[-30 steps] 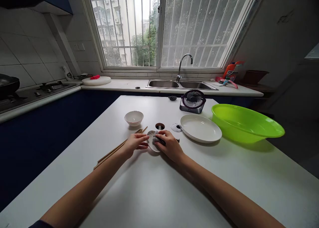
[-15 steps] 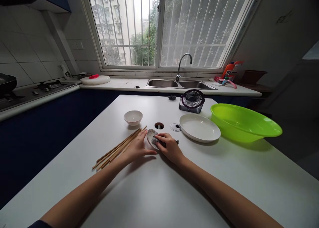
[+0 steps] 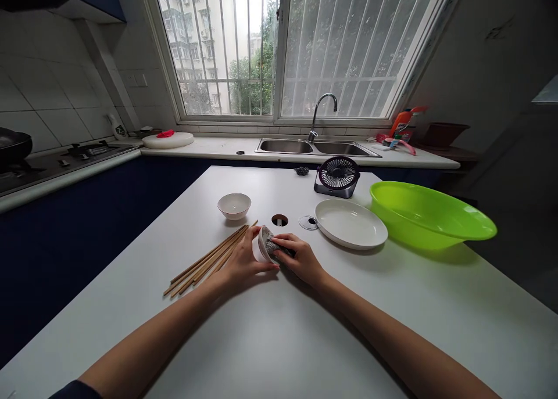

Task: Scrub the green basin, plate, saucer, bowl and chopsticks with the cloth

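Observation:
My left hand [image 3: 244,261] grips a small white bowl [image 3: 263,240] by its rim and side, and the bowl is tilted with its opening toward the right. Inside it my right hand [image 3: 301,262] presses a grey cloth [image 3: 271,247], part of which is hidden under the fingers. Several wooden chopsticks [image 3: 204,263] lie in a loose bundle just left of my left hand, on the white table [image 3: 270,341]. A second white bowl [image 3: 234,206] stands upright beyond the chopsticks.
A white oval plate [image 3: 351,225] lies right of my hands, beside a bright green basin [image 3: 431,222]. Behind are a small black fan [image 3: 337,175] and a dark scouring ball [image 3: 301,171]. A round hole [image 3: 279,220] opens in the tabletop. The sink [image 3: 286,147] is under the window.
The bowl in my left hand has tipped further onto its side, facing right more. The cloth under my right hand has shifted slightly within it. The other things stay put.

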Motion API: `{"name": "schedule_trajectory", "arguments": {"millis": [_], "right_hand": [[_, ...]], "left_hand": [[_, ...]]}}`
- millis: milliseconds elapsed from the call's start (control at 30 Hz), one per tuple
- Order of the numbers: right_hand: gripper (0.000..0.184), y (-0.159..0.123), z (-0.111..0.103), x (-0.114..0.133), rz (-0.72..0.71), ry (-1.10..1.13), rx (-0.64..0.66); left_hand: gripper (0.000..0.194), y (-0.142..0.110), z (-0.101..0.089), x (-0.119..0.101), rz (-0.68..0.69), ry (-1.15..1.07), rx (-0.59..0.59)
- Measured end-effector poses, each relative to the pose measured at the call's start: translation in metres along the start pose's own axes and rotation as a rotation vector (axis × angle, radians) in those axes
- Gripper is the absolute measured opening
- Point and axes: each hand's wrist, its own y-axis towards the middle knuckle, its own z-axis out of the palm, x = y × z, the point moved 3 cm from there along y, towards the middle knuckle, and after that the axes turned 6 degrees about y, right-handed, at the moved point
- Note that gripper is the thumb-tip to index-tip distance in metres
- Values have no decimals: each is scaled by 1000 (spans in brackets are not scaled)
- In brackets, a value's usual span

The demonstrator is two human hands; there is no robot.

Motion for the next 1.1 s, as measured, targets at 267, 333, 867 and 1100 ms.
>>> {"name": "schedule_trajectory", "arguments": {"millis": [267, 333, 867, 1100], "right_hand": [[26, 2, -3, 11, -14, 83, -41], [27, 2, -4, 14, -47, 71, -47], [31, 1, -10, 36, -456, -169, -91], [33, 2, -11, 50, -584, -213, -82]], "left_hand": [[101, 3, -2, 3, 38, -81, -16], [99, 4, -3, 2, 37, -156, 2], [73, 6, -4, -18, -52, -582, 223], [55, 2, -1, -24, -94, -673, 357]]}}
